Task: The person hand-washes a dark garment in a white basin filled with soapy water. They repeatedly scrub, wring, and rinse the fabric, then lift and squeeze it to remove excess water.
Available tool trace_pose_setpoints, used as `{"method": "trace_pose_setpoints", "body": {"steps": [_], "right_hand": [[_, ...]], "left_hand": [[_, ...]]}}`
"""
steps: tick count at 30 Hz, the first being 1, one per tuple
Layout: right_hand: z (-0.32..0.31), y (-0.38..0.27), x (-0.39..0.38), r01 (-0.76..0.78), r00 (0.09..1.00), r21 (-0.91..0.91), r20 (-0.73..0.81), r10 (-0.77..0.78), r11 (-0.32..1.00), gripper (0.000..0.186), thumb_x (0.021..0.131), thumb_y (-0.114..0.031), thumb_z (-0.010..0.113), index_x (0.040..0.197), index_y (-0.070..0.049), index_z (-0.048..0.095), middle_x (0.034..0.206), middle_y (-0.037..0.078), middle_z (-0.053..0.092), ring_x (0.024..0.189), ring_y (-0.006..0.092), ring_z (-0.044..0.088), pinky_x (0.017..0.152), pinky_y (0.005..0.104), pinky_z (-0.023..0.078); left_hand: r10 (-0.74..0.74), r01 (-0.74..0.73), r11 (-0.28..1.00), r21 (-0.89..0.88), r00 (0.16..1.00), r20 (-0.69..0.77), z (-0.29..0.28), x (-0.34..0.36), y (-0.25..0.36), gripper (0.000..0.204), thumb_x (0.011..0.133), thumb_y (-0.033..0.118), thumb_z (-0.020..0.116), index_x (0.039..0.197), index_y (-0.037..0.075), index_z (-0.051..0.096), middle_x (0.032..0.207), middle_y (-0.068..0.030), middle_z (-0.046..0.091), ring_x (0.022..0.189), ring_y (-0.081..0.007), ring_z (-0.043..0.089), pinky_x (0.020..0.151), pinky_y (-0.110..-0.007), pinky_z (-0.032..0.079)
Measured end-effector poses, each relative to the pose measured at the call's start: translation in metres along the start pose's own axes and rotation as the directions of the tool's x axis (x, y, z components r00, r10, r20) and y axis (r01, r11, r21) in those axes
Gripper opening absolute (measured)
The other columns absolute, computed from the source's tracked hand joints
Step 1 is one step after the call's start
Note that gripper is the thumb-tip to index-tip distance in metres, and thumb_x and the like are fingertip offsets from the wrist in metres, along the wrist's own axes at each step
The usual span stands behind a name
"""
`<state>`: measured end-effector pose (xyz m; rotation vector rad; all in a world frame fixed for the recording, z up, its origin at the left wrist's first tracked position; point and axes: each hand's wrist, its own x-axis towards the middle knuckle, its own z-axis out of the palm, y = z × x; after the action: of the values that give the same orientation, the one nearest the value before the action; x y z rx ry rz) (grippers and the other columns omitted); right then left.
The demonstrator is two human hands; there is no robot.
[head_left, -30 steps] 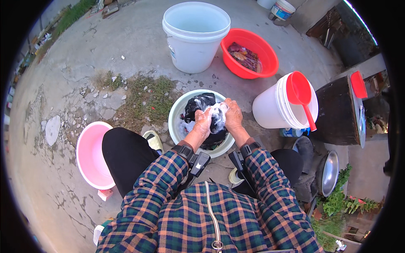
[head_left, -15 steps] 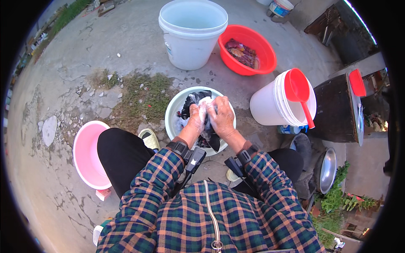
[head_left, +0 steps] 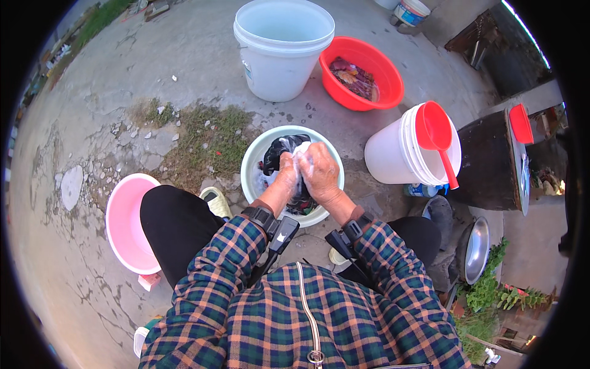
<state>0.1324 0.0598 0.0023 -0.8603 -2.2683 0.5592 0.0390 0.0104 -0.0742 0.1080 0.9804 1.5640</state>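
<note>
A pale green basin (head_left: pixel 249 178) stands on the ground between my feet, with wet, soapy dark cloth (head_left: pixel 279 150) bunched in it. My left hand (head_left: pixel 286 177) is closed on the black cloth, suds on its fingers. Right against it, my right hand (head_left: pixel 319 172) grips the same cloth, fingers curled and knuckles up. Between the hands shows something white (head_left: pixel 302 147); whether it is foam or fabric I cannot tell. Below the hands, part of the cloth shows a coloured pattern. Both wrists carry dark strapped devices.
A tall white bucket (head_left: pixel 279 74) and a red basin (head_left: pixel 393 74) with patterned cloth stand ahead. To the right, a red dipper (head_left: pixel 434 132) rests on a white bucket (head_left: pixel 384 150), near a dark barrel (head_left: pixel 482 163) and a metal bowl (head_left: pixel 478 249). A pink basin (head_left: pixel 126 224) sits left.
My hands have drawn closer together on the cloth, and my right hand has turned more over it. A dark flap of cloth that hung below the right hand no longer shows there.
</note>
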Motion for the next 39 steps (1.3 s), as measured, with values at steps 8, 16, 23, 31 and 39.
{"method": "trace_pose_setpoints", "body": {"steps": [8,16,23,31,39], "right_hand": [[-0.006,0.001,0.006,0.032,0.998,0.013,0.058,-0.032,0.999,0.022,0.087,-0.022,0.060,0.080,-0.004,0.049,0.080,0.015,0.052,0.076,0.0363,0.057,0.068,0.0441,0.045],[-0.010,0.035,0.000,-0.201,0.972,-0.127,0.098,0.214,0.971,0.014,0.085,-0.010,0.059,0.092,-0.002,0.051,0.094,0.020,0.057,0.089,0.0401,0.057,0.076,0.0469,0.048],[-0.015,0.034,-0.021,-0.170,0.917,0.102,0.379,0.120,0.980,0.105,0.067,-0.030,0.080,0.147,0.002,0.020,0.141,0.025,0.037,0.135,0.0393,0.037,0.114,0.0432,0.028],[0.005,0.035,-0.017,-0.495,0.863,0.432,0.341,0.372,0.754,0.084,0.070,-0.023,0.084,0.140,-0.008,0.040,0.128,0.015,0.057,0.118,0.0298,0.055,0.103,0.0384,0.040],[-0.026,0.031,0.010,-0.238,0.970,0.445,0.153,0.188,0.863,0.050,0.074,-0.006,0.062,0.123,0.003,0.052,0.097,0.021,0.067,0.089,0.0336,0.066,0.085,0.0373,0.051]], "left_hand": [[0.041,-0.045,0.993,-0.108,0.998,-0.039,0.007,0.004,-0.012,0.046,0.104,0.043,0.032,0.120,0.005,0.054,0.115,-0.0093,0.059,0.110,-0.0185,0.056,0.098,-0.037,0.045],[0.305,-0.304,0.952,0.024,0.951,-0.058,0.019,0.003,0.020,0.020,0.087,0.022,0.067,0.097,0.005,0.065,0.100,-0.0043,0.063,0.097,-0.0143,0.057,0.089,-0.033,0.046],[0.297,-0.346,0.881,-0.323,0.936,-0.191,0.034,0.005,0.053,0.014,0.083,0.012,0.066,0.095,0.006,0.067,0.098,-0.0068,0.065,0.091,-0.0225,0.065,0.083,-0.038,0.055],[0.301,-0.283,0.835,-0.471,0.953,-0.040,0.062,-0.014,0.088,0.024,0.081,0.016,0.065,0.103,0.006,0.064,0.100,-0.0078,0.064,0.095,-0.0243,0.064,0.085,-0.040,0.054],[0.166,-0.104,0.861,-0.497,0.983,0.082,0.032,-0.005,0.087,0.034,0.087,0.031,0.067,0.114,0.011,0.061,0.111,-0.0086,0.065,0.104,-0.0253,0.061,0.096,-0.044,0.047]]}}
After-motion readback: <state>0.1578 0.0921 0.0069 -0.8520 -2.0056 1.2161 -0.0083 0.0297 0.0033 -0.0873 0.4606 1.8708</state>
